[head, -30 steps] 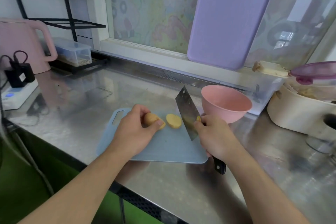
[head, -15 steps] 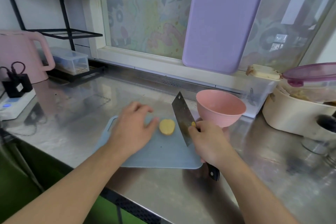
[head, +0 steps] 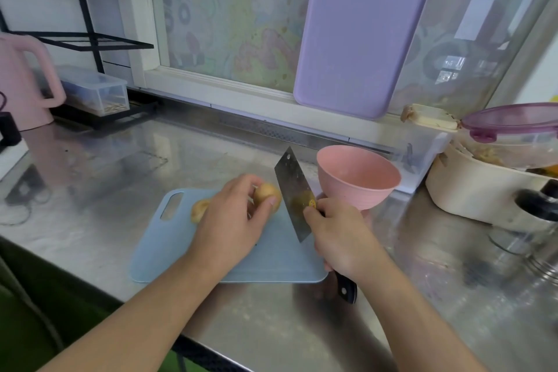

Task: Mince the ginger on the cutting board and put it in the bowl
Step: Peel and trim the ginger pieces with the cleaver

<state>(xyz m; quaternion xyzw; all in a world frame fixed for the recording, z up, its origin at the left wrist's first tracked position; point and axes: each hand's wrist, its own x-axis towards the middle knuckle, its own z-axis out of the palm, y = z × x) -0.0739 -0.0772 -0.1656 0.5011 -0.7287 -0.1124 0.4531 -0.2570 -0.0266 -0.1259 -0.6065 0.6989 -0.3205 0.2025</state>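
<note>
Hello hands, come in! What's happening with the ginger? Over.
Left hand pinches a ginger piece on the board. Right hand grips the knife. Bowl empty. Nothing in the way.

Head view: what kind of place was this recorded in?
Most likely a home kitchen: a steel counter under a window, with a cleaver and ginger on a cutting board, a pink bowl, and a pink kettle nearby.

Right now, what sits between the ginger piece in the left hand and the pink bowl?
In the head view, the cleaver blade, gripped by the right hand, stands between the ginger piece and the pink bowl.
</note>
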